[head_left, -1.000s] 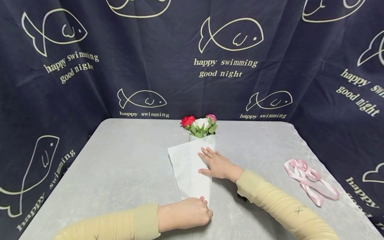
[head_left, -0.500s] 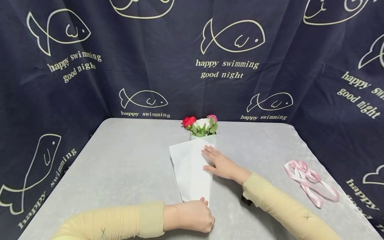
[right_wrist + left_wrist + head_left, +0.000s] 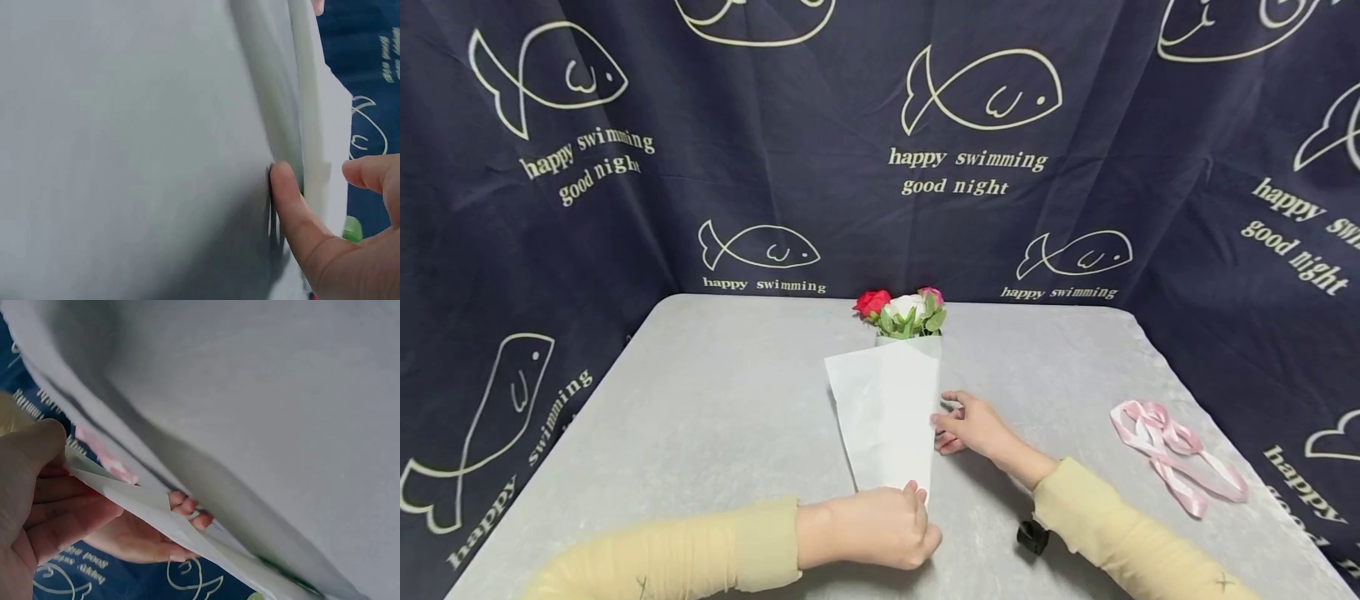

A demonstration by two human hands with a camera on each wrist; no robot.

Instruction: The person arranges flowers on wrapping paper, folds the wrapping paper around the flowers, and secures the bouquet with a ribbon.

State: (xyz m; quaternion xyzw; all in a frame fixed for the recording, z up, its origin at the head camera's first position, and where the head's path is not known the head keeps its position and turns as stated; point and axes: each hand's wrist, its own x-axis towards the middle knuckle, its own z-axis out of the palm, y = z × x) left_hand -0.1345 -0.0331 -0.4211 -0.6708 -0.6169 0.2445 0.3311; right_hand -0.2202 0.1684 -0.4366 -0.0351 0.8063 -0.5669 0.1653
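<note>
Left sleeve (image 3: pixel 692 546), pale yellow, comes in low from the left. Left hand (image 3: pixel 876 525) pinches the narrow near end of the white paper (image 3: pixel 883 417), thumb against fingers, plain in the left wrist view. Paper lies mid-table, a tapered wrap: tight end toward the person, wide end away. Long axis runs near to far, far end leaning slightly left; the open flap's top corner juts out left. Flower heads stick out past the wide end, pointing at the back edge: red flower (image 3: pixel 872 302) left, white flower (image 3: pixel 905 307) middle, pink flower (image 3: pixel 932 295) right, green leaves (image 3: pixel 912 323) below them.

Right hand (image 3: pixel 973 429) is at the paper's right edge, thumb and fingers either side of that edge in the wrist views; can't tell if it grips. Right sleeve (image 3: pixel 1120 537) behind it, small black object (image 3: pixel 1032 537) beside the cuff. Ribbon (image 3: pixel 1184 444), pink, loosely looped, lies far right on the grey table (image 3: pixel 737 417), well apart from the paper. Navy fish-print curtain (image 3: pixel 820 167) behind.
</note>
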